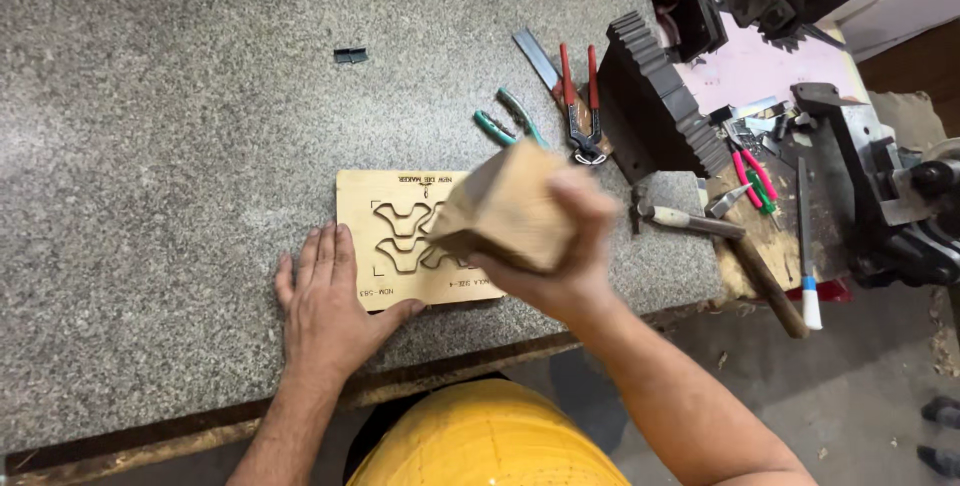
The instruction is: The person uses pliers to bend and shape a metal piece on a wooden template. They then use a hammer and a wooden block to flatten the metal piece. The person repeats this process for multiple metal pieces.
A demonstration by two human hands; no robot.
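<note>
head view: left hand (325, 301) spread flat steadying the plywood board (375, 208), right hand (565, 261) gripping a wooden block (500, 211).

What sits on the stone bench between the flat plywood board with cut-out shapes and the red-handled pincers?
In the head view, green-handled pliers lie between the plywood board and the red-handled pincers.

A speckled grey stone counter (150, 196) carries a thin plywood board (400, 236) near its front edge, green-handled pliers (510, 121) and red-handled pincers (580, 106) farther right, a hammer (690, 221) at the right edge.
</note>
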